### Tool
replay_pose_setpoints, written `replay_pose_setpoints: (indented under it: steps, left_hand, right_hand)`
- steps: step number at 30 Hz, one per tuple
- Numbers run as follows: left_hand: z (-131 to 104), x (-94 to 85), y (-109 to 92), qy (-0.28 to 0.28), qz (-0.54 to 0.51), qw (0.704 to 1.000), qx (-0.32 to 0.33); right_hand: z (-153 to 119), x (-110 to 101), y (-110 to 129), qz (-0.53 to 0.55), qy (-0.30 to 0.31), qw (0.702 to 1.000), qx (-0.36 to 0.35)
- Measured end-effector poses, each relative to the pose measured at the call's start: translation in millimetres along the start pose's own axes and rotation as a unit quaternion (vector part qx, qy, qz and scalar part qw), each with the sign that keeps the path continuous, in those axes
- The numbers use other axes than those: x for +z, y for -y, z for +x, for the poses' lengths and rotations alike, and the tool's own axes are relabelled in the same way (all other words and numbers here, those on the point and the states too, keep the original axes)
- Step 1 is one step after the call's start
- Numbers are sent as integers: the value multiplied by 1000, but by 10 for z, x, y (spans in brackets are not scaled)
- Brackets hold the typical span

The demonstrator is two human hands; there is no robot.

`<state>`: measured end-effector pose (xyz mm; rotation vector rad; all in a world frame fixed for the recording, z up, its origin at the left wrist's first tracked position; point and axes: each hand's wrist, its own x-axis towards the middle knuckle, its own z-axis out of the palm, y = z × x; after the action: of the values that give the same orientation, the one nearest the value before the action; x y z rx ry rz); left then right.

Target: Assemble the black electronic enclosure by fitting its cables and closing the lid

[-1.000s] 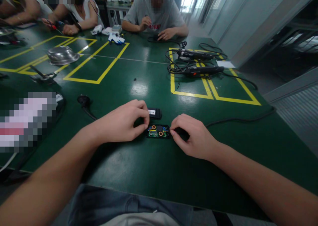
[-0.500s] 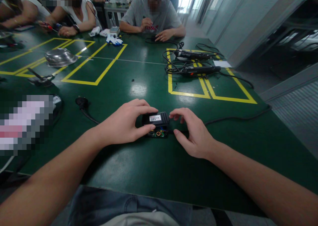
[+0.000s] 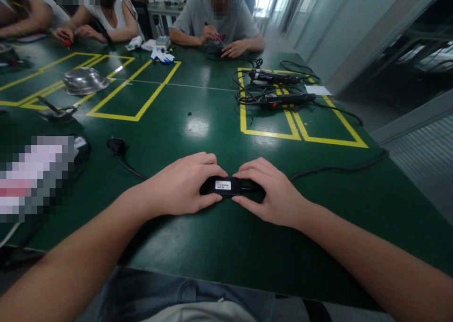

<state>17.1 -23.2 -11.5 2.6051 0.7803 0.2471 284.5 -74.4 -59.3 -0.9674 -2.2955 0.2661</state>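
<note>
A small black case (image 3: 223, 185) with a white printed label lies on the green table, its cover down over the circuit board, which no longer shows. My left hand (image 3: 187, 183) grips the case's left end between thumb and fingers. On the right end, the thumb and fingertips of my right hand (image 3: 271, 190) pinch its front and back edges. A black cable (image 3: 249, 188) leaves the case under my right palm. Another cable runs from behind my left hand to a black plug (image 3: 117, 145).
Two black corded tools (image 3: 288, 99) lie inside yellow tape at the back right. A metal bowl (image 3: 85, 81) and a metal part (image 3: 58, 113) are on the left, near a blurred box (image 3: 38, 171). People sit across the table, beside gloves (image 3: 163, 55).
The cover has gone down onto the circuit board, hiding it. My left hand has lowered with it, and my right hand has moved left and closed on the case's right end.
</note>
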Motion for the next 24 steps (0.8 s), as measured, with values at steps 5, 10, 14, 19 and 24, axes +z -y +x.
replay_pose_setpoints:
  steps: [5,10,14,19,24]
  left_hand:
    - [0,8,-1,-5,-13,1000,-6]
    - [8,27,5,0,-28,1000,-15]
    - [13,5,22,-12,-55,998,0]
    - [50,-14,129,-77,-71,994,-14]
    - [130,101,289,-110,52,990,-75]
  right_hand:
    - [11,-14,14,5,5,1000,0]
    - [20,-14,26,4,11,1000,4]
    - [-2,-1,35,0,17,999,34]
    - [-43,-5,30,8,-16,997,71]
    - [-16,-27,23,-20,24,999,37]
